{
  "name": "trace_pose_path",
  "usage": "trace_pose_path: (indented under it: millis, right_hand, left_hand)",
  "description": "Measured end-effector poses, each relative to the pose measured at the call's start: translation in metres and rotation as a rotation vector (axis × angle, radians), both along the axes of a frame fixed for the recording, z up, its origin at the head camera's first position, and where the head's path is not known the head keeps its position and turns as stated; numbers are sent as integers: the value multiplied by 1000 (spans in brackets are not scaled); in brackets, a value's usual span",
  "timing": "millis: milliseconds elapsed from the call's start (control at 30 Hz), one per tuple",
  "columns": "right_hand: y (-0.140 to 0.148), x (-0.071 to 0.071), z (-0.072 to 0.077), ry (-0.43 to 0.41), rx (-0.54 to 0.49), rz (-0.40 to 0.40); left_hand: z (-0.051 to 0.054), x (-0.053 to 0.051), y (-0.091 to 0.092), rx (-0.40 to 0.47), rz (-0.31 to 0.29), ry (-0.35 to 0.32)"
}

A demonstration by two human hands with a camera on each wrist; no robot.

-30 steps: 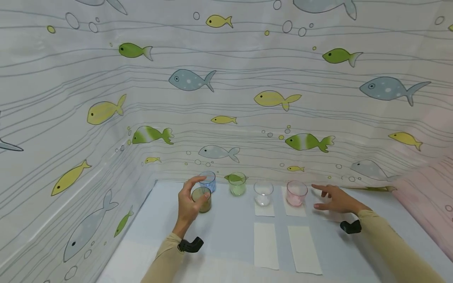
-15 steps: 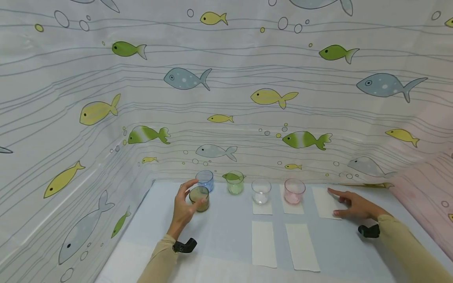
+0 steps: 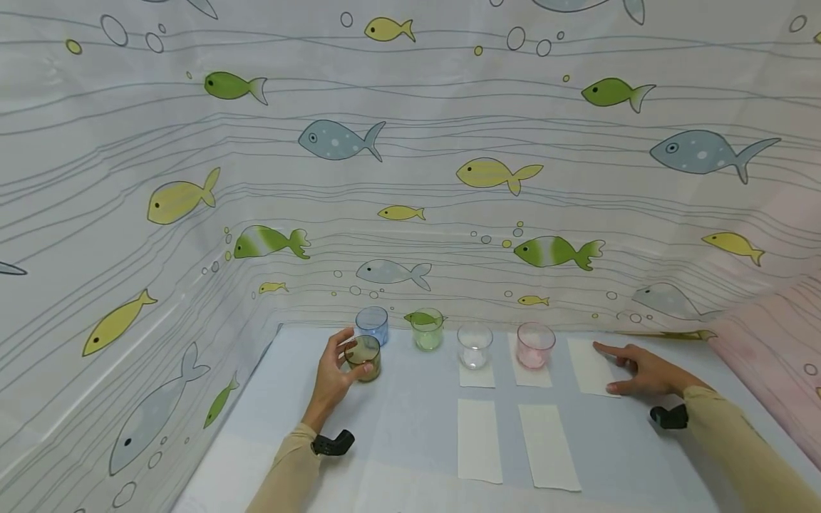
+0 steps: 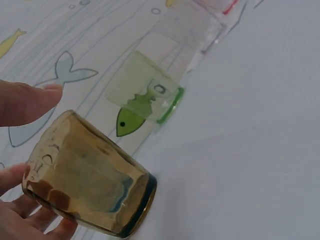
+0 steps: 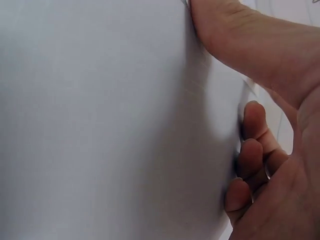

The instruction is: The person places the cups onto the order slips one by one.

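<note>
In the head view my left hand (image 3: 335, 368) is around an amber glass tumbler (image 3: 363, 360) standing on the table. The left wrist view shows the thumb (image 4: 35, 103) slightly apart from the rim, with the other fingers bent against the far side of the amber tumbler (image 4: 95, 175). My right hand (image 3: 648, 370) rests at a short white paper strip (image 3: 586, 367). Its index finger and thumb stretch to the strip; in the right wrist view the other fingers (image 5: 250, 157) are curled in.
Behind stand a blue tumbler (image 3: 373, 328) and a green tumbler (image 3: 427, 331). A clear tumbler (image 3: 475, 347) and a pink tumbler (image 3: 535, 347) stand on paper pieces. Two longer strips, left (image 3: 479, 442) and right (image 3: 549, 447), lie in front. Fish-patterned curtain (image 3: 410, 242) surrounds the table.
My right hand has shifted right, and the short paper strip now shows there, unlike a second ago. My left fingers have drawn a little closer round the amber tumbler, which stays in place.
</note>
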State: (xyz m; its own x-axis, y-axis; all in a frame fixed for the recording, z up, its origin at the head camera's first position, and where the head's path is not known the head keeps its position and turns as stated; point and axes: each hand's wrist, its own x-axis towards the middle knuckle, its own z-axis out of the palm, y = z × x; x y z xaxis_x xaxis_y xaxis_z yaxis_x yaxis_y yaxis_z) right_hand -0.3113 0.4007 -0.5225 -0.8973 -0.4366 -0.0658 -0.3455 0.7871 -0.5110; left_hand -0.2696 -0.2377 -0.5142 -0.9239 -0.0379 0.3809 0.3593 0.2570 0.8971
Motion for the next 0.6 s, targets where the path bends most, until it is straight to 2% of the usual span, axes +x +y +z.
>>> trace_pose_path:
  millis: [167,333,467,600]
  right_hand:
    - [-3,0,1,2,6,5]
    - [-4,1,2,4,11,7]
    - [-2,0,2,9,15,7]
    - [0,-2,1,-14,29,-15]
  left_hand:
    - [-6,0,1,-12,7,-31]
    - [-15,-3,1,35,-10,-45]
    - [-17,-5,1,59,-22,-63]
    - [-19,-7,-1,41,-22,-71]
